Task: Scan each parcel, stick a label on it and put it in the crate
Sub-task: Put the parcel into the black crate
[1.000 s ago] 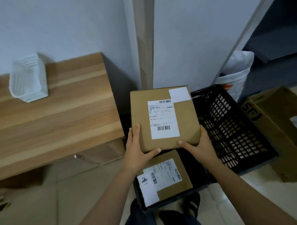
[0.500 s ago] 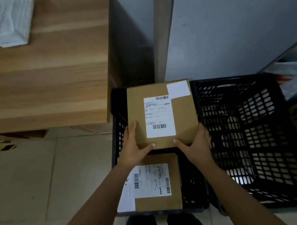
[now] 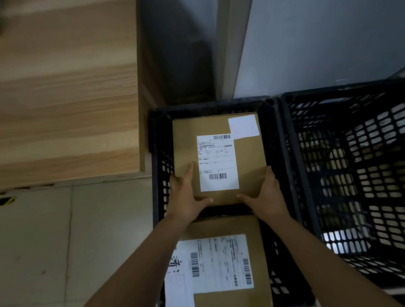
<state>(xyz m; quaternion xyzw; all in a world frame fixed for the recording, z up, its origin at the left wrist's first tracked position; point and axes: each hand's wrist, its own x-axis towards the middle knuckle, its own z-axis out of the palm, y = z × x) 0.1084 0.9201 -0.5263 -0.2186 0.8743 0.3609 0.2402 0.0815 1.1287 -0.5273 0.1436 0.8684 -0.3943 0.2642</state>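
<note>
A brown cardboard parcel (image 3: 184,140) with a white shipping label and a small blank white sticker at its top right corner sits low inside the far half of a black slotted crate (image 3: 156,160). My left hand (image 3: 186,199) grips its near left corner, thumb along the front edge. My right hand (image 3: 267,197) grips the near right corner the same way. A second brown parcel (image 3: 259,297) with a large label lies in the near half of that crate, partly under my forearms.
A second black crate (image 3: 351,174) stands right beside the first, with nothing visible inside. A wooden table (image 3: 59,94) fills the upper left, its edge close to the crate. Grey wall behind, pale tiled floor (image 3: 73,240) at the lower left.
Both hands have carried the parcel down and away from me into the far half of the left crate. The view has tilted downward over the crates.
</note>
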